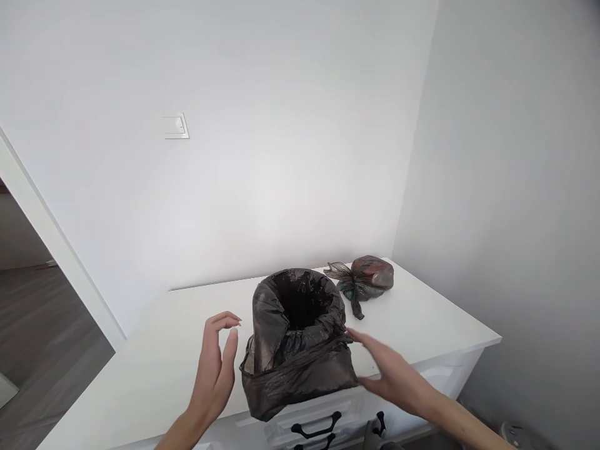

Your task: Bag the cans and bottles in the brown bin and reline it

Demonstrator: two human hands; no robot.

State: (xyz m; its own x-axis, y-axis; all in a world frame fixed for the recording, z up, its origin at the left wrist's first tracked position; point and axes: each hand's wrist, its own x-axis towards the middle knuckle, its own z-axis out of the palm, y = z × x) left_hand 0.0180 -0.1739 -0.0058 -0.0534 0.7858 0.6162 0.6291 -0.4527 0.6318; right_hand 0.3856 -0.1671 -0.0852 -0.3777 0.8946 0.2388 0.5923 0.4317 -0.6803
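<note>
A bin lined with a black plastic bag (300, 369) stands near the front edge of the white dresser top. Its mouth faces up and the bag is folded over the rim, with loose folds hanging at the front; the inside is dark. To the left of it, my left hand (216, 359) is raised with bent fingers and thumb apart, holding nothing. My right hand (382, 362) is at the bin's right side, fingers and thumb spread, its fingertips at the bag's edge. Behind and to the right lies a knotted black bag (370, 278) with things inside showing faintly through.
The white dresser (197, 375) backs onto a wall, with black drawer handles (316, 426) on its front. A light switch (175, 126) is on the wall. A doorway with dark flooring (51, 337) opens at the left; a grey wall (515, 187) stands at the right.
</note>
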